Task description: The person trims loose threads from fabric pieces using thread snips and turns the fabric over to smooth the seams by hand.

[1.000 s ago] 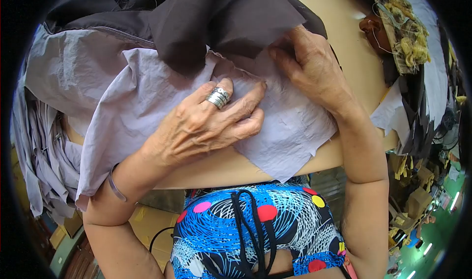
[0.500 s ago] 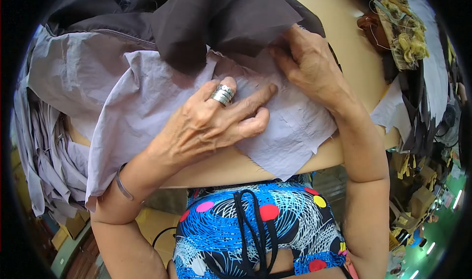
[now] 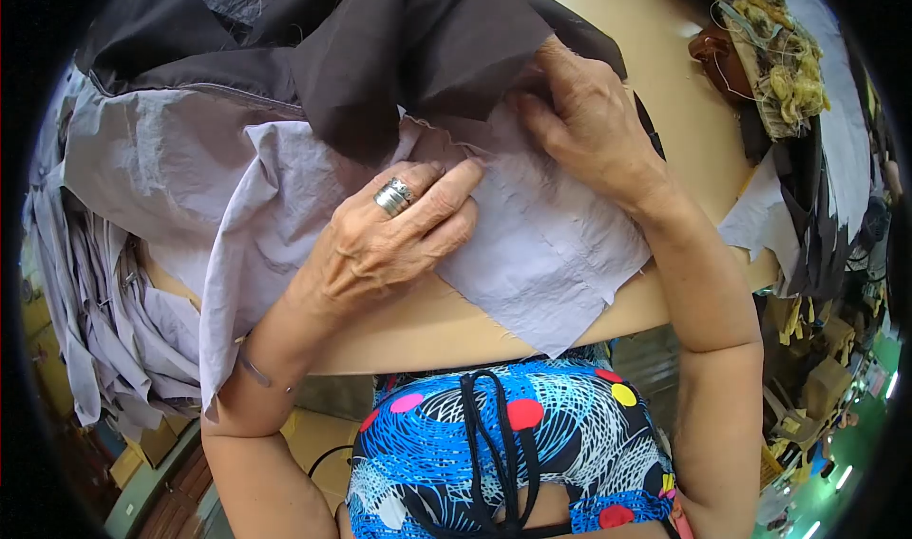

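Note:
A pale lilac-grey cloth (image 3: pixel 541 245) lies over the tan table, with dark brown cloth (image 3: pixel 437 45) bunched above it and a frayed edge between the two. My left hand (image 3: pixel 394 230), wearing a wide silver ring, is closed with bent fingers at that frayed edge, gathering the pale cloth; the thumb is partly hidden. Up and to the right, my right hand (image 3: pixel 594 126) pinches the corner of the dark cloth between thumb and fingers, lifting it slightly off the pale layer.
Strips of pale fabric (image 3: pixel 104 321) hang off the table's left side. At the right edge stands a pad with tangled yellow threads (image 3: pixel 774 59) beside a brown object (image 3: pixel 722 59). More dark and pale cloth pieces (image 3: pixel 826 188) hang there. The tan table (image 3: pixel 418 335) curves in front of my body.
My left hand has drawn back left, and its outstretched index finger has bent in toward the cloth edge. My right hand has shifted slightly up and left with the dark cloth's corner.

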The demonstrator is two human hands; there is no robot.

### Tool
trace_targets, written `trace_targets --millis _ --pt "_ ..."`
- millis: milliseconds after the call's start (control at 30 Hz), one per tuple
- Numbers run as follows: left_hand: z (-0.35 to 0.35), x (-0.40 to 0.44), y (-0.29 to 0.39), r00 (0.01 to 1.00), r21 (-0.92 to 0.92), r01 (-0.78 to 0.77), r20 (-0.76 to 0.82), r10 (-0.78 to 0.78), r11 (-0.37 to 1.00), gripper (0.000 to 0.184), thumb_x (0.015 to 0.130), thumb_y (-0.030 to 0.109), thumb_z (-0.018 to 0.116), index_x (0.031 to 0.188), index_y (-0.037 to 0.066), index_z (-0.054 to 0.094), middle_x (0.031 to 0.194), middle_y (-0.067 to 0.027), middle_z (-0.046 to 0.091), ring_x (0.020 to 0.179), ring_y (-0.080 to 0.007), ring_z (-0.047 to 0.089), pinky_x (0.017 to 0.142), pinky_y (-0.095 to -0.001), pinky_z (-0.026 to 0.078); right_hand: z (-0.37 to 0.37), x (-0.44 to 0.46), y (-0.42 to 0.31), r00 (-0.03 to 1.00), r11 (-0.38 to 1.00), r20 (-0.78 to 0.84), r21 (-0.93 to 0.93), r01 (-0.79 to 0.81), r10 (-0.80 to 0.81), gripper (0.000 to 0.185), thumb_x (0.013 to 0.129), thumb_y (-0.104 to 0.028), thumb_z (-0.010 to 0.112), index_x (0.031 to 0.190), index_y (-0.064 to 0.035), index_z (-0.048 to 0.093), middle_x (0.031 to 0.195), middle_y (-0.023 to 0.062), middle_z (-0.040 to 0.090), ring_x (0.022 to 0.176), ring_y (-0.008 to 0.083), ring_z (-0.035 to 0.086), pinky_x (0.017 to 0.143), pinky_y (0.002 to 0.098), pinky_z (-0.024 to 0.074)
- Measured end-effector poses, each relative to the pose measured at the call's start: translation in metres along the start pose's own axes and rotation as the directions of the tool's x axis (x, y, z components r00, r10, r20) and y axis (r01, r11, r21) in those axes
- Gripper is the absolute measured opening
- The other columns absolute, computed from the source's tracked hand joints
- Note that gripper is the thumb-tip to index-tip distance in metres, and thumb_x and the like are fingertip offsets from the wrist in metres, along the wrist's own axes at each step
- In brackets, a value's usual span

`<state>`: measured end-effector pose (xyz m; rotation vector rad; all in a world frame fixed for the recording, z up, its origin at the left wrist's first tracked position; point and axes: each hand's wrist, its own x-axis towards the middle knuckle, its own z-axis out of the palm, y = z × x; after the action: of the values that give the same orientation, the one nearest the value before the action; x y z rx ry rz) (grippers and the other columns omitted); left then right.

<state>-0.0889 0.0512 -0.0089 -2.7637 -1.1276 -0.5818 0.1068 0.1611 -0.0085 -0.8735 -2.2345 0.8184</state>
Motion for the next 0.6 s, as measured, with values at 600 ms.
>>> trace_targets --millis 600 --pt "-0.01 0.012 0.006 0.989 0.077 -0.048 0.144 0.037 0.996 0.025 0.07 0.007 0.061 0.092 0.009 0.051 0.121 -0.0108 0.058 0.089 -0.02 0.06 0.071 -0.0291 0.053 0.0 -0.003 0.005 0.991 0.969 -0.011 -0.211 0.128 -0.133 0.03 0.07 0.002 0.058 0.099 0.0007 0.06 0.077 0.0196 0.062 0.075 0.0397 0.06 0.067 0.0454 0.0483"
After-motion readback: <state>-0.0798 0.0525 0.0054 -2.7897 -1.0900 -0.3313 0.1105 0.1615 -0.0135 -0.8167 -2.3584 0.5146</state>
